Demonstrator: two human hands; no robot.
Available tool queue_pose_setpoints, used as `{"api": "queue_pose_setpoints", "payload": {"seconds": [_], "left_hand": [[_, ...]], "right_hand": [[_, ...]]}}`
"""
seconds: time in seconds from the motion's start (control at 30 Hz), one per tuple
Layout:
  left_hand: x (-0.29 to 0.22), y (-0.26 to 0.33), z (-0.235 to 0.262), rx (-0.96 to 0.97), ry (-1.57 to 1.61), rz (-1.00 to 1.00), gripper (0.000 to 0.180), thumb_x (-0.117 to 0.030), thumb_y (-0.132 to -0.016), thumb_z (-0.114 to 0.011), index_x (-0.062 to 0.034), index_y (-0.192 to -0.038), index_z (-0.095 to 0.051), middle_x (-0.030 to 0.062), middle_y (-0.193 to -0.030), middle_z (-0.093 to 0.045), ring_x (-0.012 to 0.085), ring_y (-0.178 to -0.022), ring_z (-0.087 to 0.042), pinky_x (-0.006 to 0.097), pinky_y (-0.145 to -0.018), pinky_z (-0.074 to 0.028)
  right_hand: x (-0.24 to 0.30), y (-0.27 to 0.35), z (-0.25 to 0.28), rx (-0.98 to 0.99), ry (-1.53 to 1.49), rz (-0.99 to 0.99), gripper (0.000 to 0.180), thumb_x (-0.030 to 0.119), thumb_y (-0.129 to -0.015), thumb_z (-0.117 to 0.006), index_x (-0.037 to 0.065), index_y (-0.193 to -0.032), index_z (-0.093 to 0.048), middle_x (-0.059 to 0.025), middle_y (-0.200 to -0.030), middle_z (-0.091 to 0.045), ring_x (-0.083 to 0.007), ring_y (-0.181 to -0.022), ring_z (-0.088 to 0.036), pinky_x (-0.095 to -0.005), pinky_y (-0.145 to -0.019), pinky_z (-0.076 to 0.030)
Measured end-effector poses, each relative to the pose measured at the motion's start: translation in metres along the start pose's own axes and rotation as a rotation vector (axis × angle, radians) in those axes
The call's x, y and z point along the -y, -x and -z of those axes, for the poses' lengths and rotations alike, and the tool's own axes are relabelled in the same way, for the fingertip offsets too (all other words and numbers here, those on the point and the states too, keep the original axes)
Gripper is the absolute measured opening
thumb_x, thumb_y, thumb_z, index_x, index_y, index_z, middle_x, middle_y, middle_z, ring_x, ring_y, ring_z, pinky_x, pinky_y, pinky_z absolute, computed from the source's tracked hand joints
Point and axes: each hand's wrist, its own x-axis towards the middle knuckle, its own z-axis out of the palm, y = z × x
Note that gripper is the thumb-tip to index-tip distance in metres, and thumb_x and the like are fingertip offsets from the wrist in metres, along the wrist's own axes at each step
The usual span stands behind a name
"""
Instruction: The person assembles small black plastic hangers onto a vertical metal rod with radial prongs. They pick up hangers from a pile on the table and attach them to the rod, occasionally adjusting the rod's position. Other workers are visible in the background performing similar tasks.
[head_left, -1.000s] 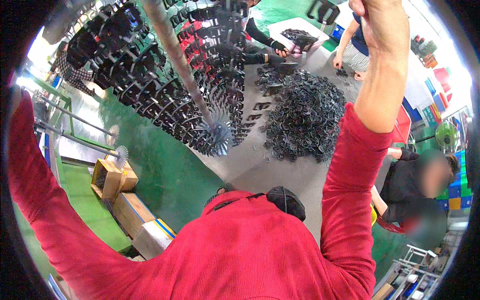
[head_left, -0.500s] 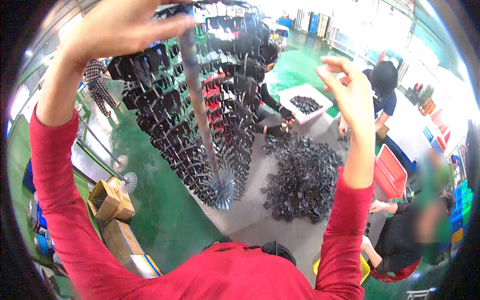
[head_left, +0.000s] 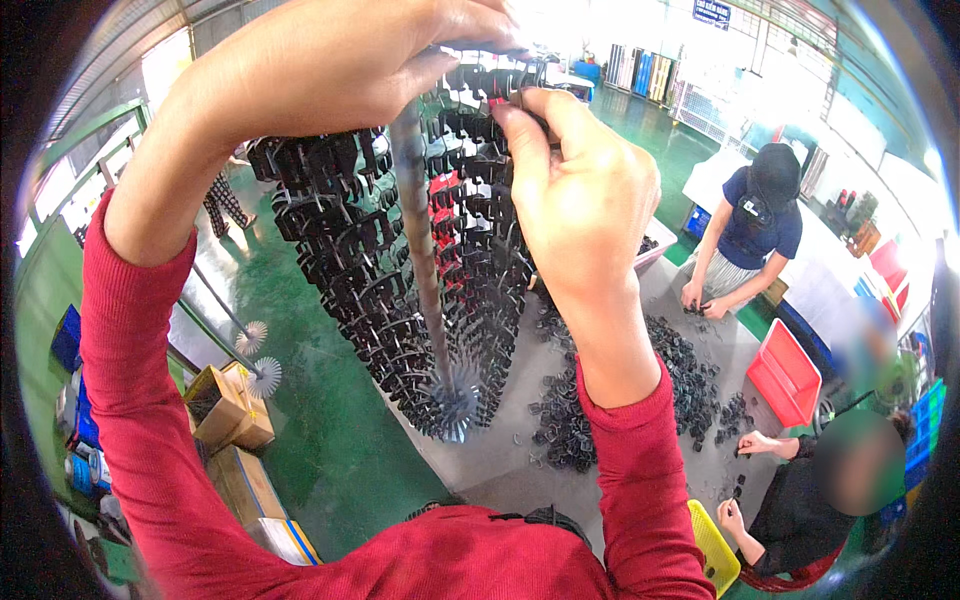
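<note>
Overhead, both bare hands are raised at the top of a tall grey metal pole rack whose many thin prongs are hung full of small black plastic clips, with one run of red ones among them. The left hand arches over the top of the rack with its fingers curled down onto the uppermost black pieces; whether it actually grips one I cannot tell, since the fingertips are lost among the parts. The right hand is close beside it, fingers and thumb drawn nearly together and pinching a small black clip at the upper prongs, just right of the pole. Both forearms wear red sleeves rising from the lower edge.

The rack's foot, a round spiked base, stands near the front left edge of a grey tabletop. A loose heap of the same black clips lies across the middle of that tabletop, toward its right side. At the far edge a person in a dark blue shirt bends over the heap, and at the right edge another person in black reaches toward it. A red plastic tray sits at the right corner. Cardboard boxes rest on the green floor to the left.
</note>
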Motion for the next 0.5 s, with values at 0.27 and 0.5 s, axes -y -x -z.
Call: {"api": "queue_pose_setpoints", "payload": {"seconds": [0.27,0.5], "left_hand": [[-0.009,0.003,0.000,-0.081,0.083,-0.061,0.040,0.007,-0.078,-0.049,0.0042,-0.118,-0.057,0.0199,-0.112,-0.062,0.0345,-0.096,-0.062,0.038,-0.083,-0.051],[0.013,0.021,-0.004,-0.071,0.116,-0.035,0.048,0.009,-0.077,-0.050,-0.0040,-0.122,-0.058,0.0167,-0.117,-0.061,0.0318,-0.103,-0.061,0.036,-0.086,-0.051]], "right_hand": [[-0.022,0.002,0.006,0.241,-1.022,-0.511,0.011,0.010,-0.085,-0.068,0.004,-0.093,-0.071,-0.0037,-0.071,-0.067,-0.0027,-0.044,-0.044,-0.0174,-0.040,-0.032],[-0.094,0.016,0.074,0.179,-0.461,-0.606,0.019,0.017,-0.084,-0.069,0.005,-0.099,-0.070,-0.0037,-0.080,-0.068,-0.0026,-0.050,-0.047,-0.0170,-0.041,-0.032]]}}
